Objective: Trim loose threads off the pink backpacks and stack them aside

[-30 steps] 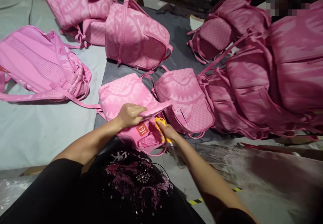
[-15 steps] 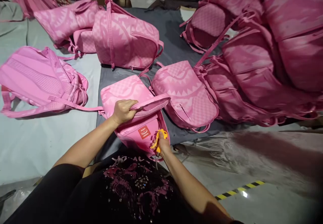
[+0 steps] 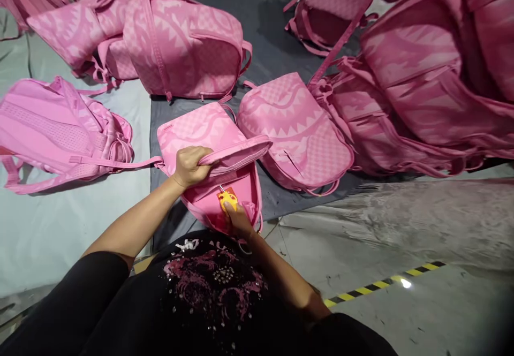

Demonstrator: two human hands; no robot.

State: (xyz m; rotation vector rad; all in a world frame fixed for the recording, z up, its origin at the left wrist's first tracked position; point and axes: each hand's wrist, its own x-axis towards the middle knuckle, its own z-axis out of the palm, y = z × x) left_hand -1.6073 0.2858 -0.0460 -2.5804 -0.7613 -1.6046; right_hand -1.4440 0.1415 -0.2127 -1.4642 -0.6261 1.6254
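Observation:
A pink patterned backpack (image 3: pixel 193 124) lies before me, its front panel pulled open. My left hand (image 3: pixel 193 166) is closed around the edge of the raised panel (image 3: pixel 241 155) and holds it up. Inside the opening, my right hand (image 3: pixel 237 218) grips a pair of yellow-handled scissors (image 3: pixel 228 199), a thin metal tip pointing away from me. The scissors partly cover a red label (image 3: pixel 222 194) on the lining. Some of the right fingers are hidden behind the handles.
Another pink backpack (image 3: pixel 295 134) lies close on the right, beside a heap of pink bags (image 3: pixel 417 72). More backpacks (image 3: pixel 184 45) stand at the back, and one lies strap side up (image 3: pixel 60 131) at left. Yellow-black tape (image 3: pixel 385 283) marks the floor.
My right hand has moved left and deeper into the opening, and the scissors' tip has turned from pointing towards me to pointing away. My left hand still holds the panel; the view has shifted.

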